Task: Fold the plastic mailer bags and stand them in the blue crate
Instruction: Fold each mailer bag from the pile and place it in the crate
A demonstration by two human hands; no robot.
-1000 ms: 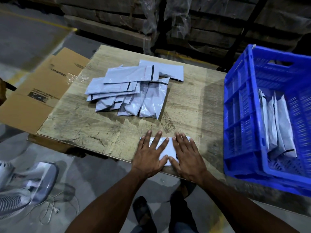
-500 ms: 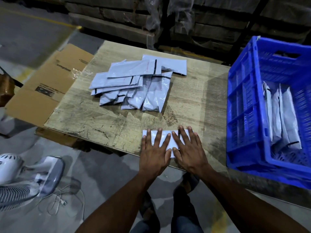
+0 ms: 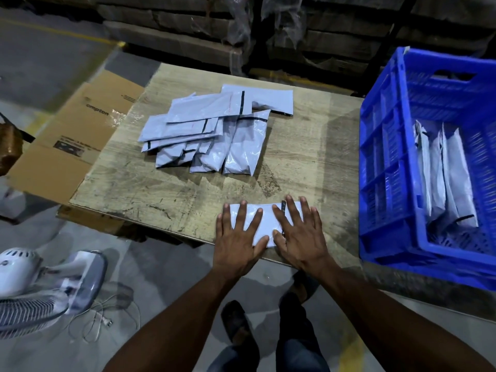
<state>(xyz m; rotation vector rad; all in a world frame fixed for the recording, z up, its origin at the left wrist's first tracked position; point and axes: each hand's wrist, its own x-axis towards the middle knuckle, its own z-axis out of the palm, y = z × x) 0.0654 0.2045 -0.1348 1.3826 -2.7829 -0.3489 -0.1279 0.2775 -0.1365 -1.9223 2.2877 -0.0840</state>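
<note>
A folded white mailer bag (image 3: 264, 221) lies flat at the near edge of the wooden table (image 3: 161, 189). My left hand (image 3: 237, 237) presses its left part with fingers spread straight. My right hand (image 3: 299, 233) presses its right part the same way. A loose pile of grey-white mailer bags (image 3: 212, 132) with black strips lies farther back on the table. At the right stands the blue crate (image 3: 386, 183), and several folded bags (image 3: 448, 178) stand upright inside it.
A flattened cardboard box (image 3: 77, 138) lies left of the table. A white fan (image 3: 40, 288) with a loose cord sits on the floor at the lower left. Wrapped stacks (image 3: 241, 28) rise behind the table. My feet show below the table edge.
Both hands stay flat on the folded bag and have slid slightly apart across it. The view has shifted a little; the pile and crate have not moved.
</note>
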